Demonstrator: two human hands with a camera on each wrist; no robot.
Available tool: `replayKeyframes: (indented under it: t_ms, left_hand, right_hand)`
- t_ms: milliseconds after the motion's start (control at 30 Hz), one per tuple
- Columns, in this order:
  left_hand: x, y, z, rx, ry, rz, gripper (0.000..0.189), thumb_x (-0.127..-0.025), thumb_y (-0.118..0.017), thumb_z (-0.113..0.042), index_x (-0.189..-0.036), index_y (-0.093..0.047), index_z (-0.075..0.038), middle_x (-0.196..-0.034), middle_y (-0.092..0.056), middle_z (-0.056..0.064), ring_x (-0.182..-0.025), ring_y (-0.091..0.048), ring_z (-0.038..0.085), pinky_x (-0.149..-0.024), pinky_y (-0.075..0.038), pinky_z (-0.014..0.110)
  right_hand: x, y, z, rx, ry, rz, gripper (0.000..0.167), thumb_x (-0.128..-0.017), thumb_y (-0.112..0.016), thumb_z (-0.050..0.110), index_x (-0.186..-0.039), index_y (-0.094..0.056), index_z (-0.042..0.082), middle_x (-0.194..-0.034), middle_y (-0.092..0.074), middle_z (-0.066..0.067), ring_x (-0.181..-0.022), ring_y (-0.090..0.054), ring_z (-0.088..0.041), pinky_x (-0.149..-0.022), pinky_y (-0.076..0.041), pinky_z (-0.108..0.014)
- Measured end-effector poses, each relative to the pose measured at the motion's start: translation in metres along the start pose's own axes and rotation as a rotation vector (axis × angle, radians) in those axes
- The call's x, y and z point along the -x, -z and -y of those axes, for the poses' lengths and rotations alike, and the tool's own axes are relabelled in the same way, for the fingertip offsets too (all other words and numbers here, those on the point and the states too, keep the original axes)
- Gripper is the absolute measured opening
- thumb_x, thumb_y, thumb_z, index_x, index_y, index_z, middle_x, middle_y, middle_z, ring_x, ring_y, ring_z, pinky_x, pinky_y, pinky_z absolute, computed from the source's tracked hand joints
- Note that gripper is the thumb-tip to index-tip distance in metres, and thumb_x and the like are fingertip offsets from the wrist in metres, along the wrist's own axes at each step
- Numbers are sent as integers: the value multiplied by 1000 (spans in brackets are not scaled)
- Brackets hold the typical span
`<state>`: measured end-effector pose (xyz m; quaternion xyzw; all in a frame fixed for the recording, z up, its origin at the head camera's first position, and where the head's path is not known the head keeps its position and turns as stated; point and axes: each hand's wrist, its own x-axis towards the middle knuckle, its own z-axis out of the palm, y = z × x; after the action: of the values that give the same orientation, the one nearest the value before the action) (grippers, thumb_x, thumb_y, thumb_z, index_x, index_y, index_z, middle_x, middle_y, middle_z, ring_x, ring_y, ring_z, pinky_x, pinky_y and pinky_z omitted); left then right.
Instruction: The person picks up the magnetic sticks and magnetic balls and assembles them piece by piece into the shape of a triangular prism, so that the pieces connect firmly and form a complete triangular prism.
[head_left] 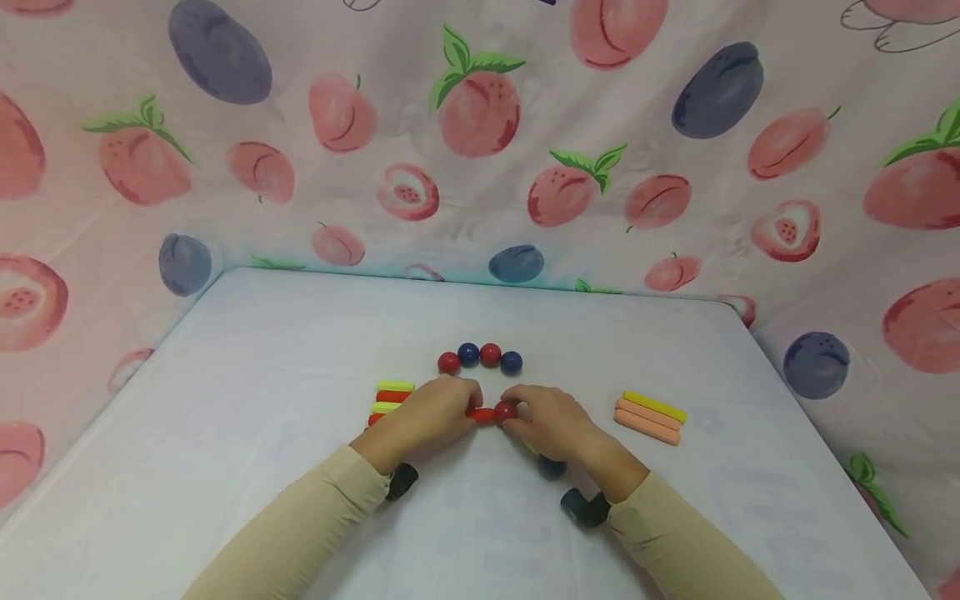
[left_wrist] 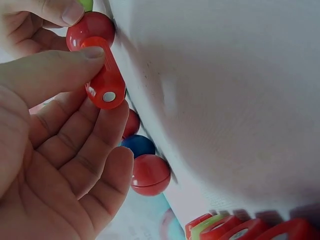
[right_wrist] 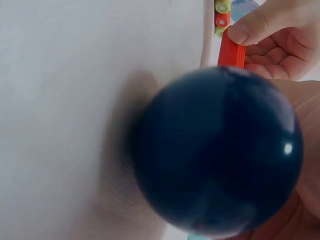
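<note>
My left hand [head_left: 442,408] pinches a red magnetic rod [left_wrist: 112,82] between thumb and fingers; a silver disc shows in its near end. The rod's other end meets a red ball [head_left: 506,411], which my right hand [head_left: 555,421] holds with thumb and fingertips. From that ball a yellow-green rod [head_left: 531,447] runs back under my right hand, mostly hidden. A dark blue ball [right_wrist: 215,150] sits at the near end of this line and fills much of the right wrist view.
Beyond my hands, red and blue balls [head_left: 491,355] stand in a curved row. Red and yellow-green rods [head_left: 393,386] lie side by side at left, partly behind my left hand. A yellow rod [head_left: 655,407] and two peach rods [head_left: 647,423] lie at right on the white table [head_left: 300,333].
</note>
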<state>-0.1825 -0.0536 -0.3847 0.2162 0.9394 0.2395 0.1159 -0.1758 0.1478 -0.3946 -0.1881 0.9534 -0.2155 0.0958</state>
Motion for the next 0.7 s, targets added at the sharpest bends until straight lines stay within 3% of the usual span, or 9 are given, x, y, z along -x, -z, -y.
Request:
replayKeyframes:
  t_ms: [500,700]
  left_hand:
    - [-2,6,3,-4,5,2,19,-88,-77,-8,-106,-70,-8,-85,-63,-1,-81,-59,18,-83,-54,32]
    - [-6,5,2,-17,-3,7,21,-89,-76,-9,-109,-70,-8,-87,-63,-1,-82,-59,17,-83,-54,31]
  right_hand:
    - [1,0,1,-17,-8,-1,34,-90,-76,23,-121,-69,13,-111,-70,-1,-104,-62,-22,-94,-50,-47]
    - [3,1,1,-30,-30,4,30,-89,-77,24,-115,-68,11,-103,-69,0,-89,-60,-18,-85,-53,-40]
